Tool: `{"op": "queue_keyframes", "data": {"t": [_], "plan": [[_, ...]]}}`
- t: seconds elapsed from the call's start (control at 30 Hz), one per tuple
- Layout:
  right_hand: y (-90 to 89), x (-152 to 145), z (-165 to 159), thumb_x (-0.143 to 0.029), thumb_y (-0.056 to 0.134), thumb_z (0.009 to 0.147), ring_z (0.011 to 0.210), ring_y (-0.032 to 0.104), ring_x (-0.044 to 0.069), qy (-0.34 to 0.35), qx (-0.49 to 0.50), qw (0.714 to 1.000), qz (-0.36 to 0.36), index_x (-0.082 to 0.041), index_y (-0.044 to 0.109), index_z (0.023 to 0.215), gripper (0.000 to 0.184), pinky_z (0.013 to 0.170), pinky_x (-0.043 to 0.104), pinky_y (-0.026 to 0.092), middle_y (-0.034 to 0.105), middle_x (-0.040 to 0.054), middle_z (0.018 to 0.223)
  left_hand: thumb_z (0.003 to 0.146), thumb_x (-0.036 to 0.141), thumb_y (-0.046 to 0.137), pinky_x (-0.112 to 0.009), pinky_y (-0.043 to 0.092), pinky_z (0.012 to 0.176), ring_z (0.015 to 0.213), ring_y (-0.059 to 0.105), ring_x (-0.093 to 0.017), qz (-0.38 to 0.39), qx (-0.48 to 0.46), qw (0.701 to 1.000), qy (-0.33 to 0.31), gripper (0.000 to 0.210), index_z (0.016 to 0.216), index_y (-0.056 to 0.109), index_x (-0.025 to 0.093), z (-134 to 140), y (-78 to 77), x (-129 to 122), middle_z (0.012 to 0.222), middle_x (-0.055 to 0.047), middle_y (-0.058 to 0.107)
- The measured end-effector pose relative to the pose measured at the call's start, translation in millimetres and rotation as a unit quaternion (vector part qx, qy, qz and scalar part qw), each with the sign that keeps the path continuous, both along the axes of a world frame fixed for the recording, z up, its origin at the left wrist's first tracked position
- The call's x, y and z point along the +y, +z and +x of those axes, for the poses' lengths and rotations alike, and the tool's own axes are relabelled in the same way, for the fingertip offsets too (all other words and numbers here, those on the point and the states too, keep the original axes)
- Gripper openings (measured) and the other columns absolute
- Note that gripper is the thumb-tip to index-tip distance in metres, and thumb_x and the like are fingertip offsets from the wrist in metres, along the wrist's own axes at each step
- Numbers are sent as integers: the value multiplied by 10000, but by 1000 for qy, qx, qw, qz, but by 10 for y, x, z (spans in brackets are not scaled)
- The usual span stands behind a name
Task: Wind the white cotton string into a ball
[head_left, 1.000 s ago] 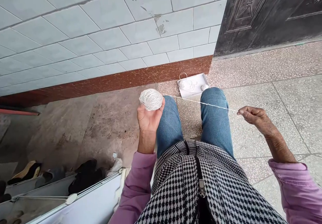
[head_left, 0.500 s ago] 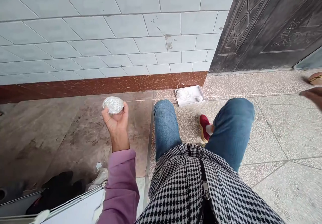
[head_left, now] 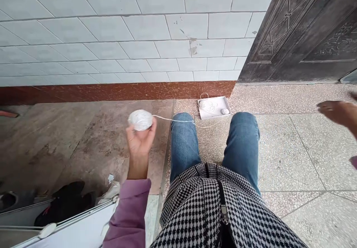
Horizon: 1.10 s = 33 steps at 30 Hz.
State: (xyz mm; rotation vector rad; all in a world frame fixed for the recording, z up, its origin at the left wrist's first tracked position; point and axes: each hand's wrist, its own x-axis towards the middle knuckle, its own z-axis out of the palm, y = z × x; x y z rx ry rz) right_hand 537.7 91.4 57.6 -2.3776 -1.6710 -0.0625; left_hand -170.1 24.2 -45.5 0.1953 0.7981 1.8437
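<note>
My left hand grips an oval ball of white string from below, between thumb and fingers. From the ball a loose strand runs right across my left knee and sags in a curve in front of the tray; where it goes beyond that is too faint to follow. At the right edge is my right hand, its fingers pointing left and smeared by motion. Whether the string lies in those fingers cannot be made out.
A shallow white tray by the wall's foot holds loose white string and a small white ball. My jeans-clad knees stand before it. A dark carved door is at upper right, a white-edged object at lower left.
The strand, earlier stretched straight between my hands, now hangs slack. My left hand and the ball show farther right, and more of my right hand is in view. My right knee has moved inward.
</note>
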Motion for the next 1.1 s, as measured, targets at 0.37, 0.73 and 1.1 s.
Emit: {"op": "queue_keyframes", "data": {"t": [0.37,0.73,1.1], "plan": [[-799,-249,-3405,-641,543,1115,1186,718,261,395,566,724,-3,-243,697,1465,552,822,363,678,751,132,1352,647,443,998,-491,618,1135,1389,654,-368,1,48,973,-226,600,1143,727,240,1570,421,117,1312,-104,769],[-1218,-349,-2057,-721,789,905,604,577,128,283,572,759,-126,-157,828,992,572,484,252,399,709,50,775,843,380,856,-328,636,1043,1214,696,-209,9,-5,997,-81,390,1157,670,244,800,439,491,1207,-35,770],[-928,-118,-3481,-534,905,869,1072,742,238,358,725,586,-52,-270,715,1374,602,701,296,633,780,96,1253,792,355,896,-391,653,1031,1258,717,-297,-9,-1,971,-237,472,1200,697,224,1718,563,314,1292,-101,766]]}}
